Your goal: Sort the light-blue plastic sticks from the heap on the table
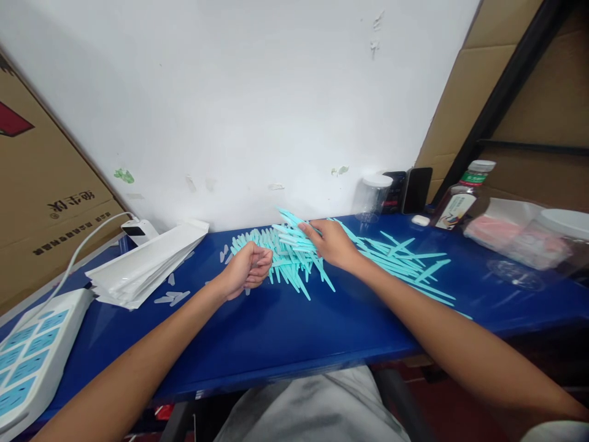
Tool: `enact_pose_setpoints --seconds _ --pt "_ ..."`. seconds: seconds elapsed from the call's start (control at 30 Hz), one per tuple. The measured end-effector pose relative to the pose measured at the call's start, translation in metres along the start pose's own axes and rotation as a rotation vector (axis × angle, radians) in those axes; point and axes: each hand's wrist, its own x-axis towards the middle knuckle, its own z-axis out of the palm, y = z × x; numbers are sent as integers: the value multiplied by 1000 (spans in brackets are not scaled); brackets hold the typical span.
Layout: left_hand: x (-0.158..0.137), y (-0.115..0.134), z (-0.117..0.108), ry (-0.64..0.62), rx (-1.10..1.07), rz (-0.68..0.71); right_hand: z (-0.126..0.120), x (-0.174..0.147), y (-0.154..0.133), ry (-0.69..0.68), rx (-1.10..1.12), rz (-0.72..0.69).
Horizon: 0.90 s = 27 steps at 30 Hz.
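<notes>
Head view: blue table against a white wall. Right hand closed, thumb over fingers, gripping a bunch of turquoise sticks whose ends poke out on its left side, above the pile. Left hand curled into a loose fist at the pile's left front edge; cannot tell if anything is inside it. Pile of turquoise sticks lies between and behind the hands, tips mostly toward the person. More loose sticks spread on the table to the right, beyond the right forearm. Small translucent pieces scattered left of the left hand, near a stack of white envelopes. Power strip at far left. Right rear: clear jar with white lid, upright dark phone, labelled bottle, bag with pink contents
</notes>
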Motion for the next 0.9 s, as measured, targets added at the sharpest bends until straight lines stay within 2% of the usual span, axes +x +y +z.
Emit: enact_pose_setpoints --seconds 0.23,0.4,0.6,0.77,0.9 --pt "-1 2 4 22 -34 25 1 0 1 6 -5 -14" --pt "1 -2 6 32 139 103 1 0 2 7 -6 -15" --pt "-1 -5 8 -42 323 129 1 0 3 1 -7 -3" --pt "-2 -5 12 -2 323 144 1 0 1 5 -19 -2" --pt "-2 -3 16 43 258 94 1 0 2 2 -22 -8"
